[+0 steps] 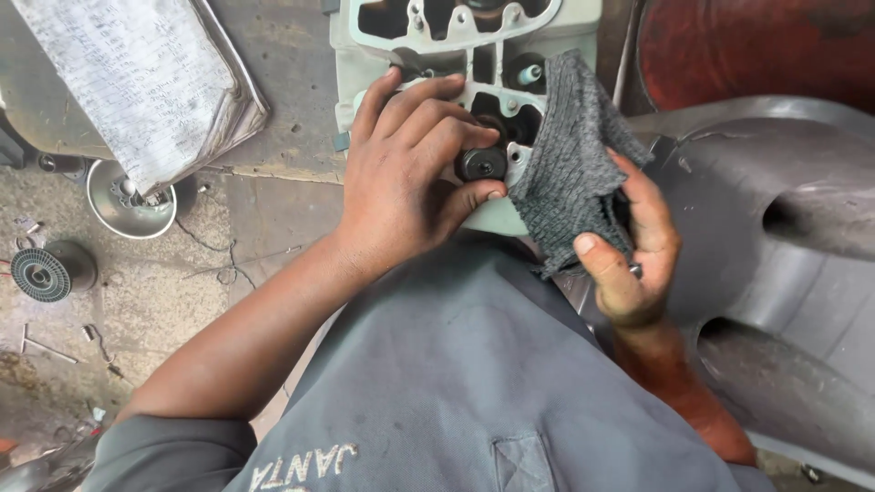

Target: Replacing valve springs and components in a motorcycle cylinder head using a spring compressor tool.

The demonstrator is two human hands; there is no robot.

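A pale green metal engine casting [365,68] with several openings sits in front of my chest. My left hand [406,169] pinches a small dark round part [480,164] at the casting's lower edge, fingers curled around it. My right hand [633,260] grips a grey knitted cloth [574,164] that stands up beside the casting's right side, thumb pressed on the cloth's lower end.
A worn ruled notebook [137,82] lies open at the upper left. On the cracked concrete floor rest a round metal cover [118,210], a small ribbed disc [41,273] and loose bolts. Grey moulded body panels [793,246] and a red drum [756,46] fill the right side.
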